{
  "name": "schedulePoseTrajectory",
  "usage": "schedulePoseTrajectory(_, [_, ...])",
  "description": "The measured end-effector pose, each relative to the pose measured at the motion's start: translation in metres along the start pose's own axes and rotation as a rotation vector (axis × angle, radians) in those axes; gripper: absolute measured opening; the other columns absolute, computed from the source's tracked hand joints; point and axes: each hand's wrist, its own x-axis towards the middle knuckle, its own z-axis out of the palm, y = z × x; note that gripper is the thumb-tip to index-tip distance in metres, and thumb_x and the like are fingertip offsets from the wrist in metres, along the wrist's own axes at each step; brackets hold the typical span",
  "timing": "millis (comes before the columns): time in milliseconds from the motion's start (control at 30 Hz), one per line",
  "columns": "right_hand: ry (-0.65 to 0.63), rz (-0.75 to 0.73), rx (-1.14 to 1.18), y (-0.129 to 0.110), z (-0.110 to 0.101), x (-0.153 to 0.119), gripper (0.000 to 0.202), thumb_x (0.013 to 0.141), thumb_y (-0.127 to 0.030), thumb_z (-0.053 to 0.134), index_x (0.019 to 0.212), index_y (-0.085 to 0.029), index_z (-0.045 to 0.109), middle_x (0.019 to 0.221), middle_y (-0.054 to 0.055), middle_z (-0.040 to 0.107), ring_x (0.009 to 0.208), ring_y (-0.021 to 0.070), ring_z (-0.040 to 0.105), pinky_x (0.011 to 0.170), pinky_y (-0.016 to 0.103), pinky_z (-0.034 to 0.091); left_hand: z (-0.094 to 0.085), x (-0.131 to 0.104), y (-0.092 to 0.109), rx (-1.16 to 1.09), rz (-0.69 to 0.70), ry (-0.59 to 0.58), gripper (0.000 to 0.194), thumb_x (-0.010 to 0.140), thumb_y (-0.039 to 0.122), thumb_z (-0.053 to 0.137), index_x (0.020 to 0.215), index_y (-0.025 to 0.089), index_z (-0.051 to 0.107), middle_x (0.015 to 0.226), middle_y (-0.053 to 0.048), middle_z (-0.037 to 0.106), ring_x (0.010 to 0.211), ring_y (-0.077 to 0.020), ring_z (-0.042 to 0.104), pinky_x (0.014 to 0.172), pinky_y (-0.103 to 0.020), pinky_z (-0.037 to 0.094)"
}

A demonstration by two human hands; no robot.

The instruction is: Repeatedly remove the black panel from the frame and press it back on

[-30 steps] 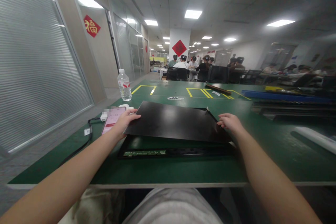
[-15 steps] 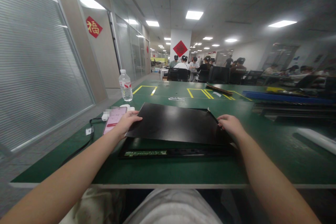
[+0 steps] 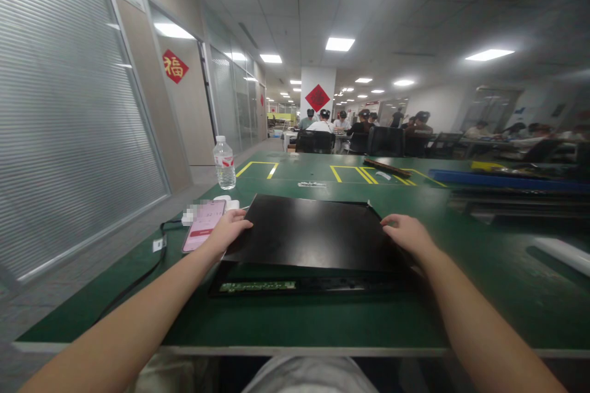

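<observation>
A thin, dark, glossy black panel (image 3: 308,230), like a display sheet, lies tilted between my hands above a black frame (image 3: 350,284). My left hand (image 3: 233,228) grips its left edge, thumb on top and fingers partly hidden beneath. At the right edge my right hand (image 3: 403,234) pinches the panel near its corner; some fingertips are out of sight. A strip of green circuit board (image 3: 258,286) shows along the near side of the frame. Close by my left hand lies a phone (image 3: 205,227) with a pink screen.
On the green table (image 3: 295,325) stand a water bottle (image 3: 225,163) and small white cases (image 3: 228,203) behind the phone. A black cable (image 3: 133,282) runs along the left. Blue and black strips (image 3: 507,180) and a white roll (image 3: 560,256) lie right. People sit at tables farther back.
The view has tilted up slightly, so everything sits lower in the picture. Both hands keep hold of the panel, which stays over the frame with little visible shift.
</observation>
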Motion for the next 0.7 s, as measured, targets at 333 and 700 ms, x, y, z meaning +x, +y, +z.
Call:
schedulePoseTrajectory(333, [0.016, 0.026, 0.06, 0.0032, 0.0029, 0.0024, 0.028, 0.079, -0.026, 0.057, 0.095, -0.026, 0.08, 0.089, 0.004, 0.075, 0.082, 0.0207, 0.066, 0.067, 0.026, 0.045, 0.0005, -0.0051, 0.0042, 0.042, 0.009, 0.034, 0.026, 0.056, 0.002, 0.068, 0.073, 0.02, 0.06, 0.057, 0.002, 0.068, 0.065, -0.0227, 0.072, 0.063, -0.03, 0.057])
schedulePoseTrajectory(700, [0.038, 0.057, 0.11, 0.0069, 0.0079, 0.0063, 0.026, 0.078, -0.024, 0.057, 0.092, -0.025, 0.08, 0.085, 0.003, 0.075, 0.081, 0.0203, 0.065, 0.068, 0.027, 0.044, -0.0016, 0.0039, -0.0045, 0.046, 0.037, 0.022, 0.029, 0.051, 0.003, 0.071, 0.072, 0.02, 0.06, 0.061, 0.001, 0.07, 0.067, -0.0231, 0.072, 0.063, -0.03, 0.056])
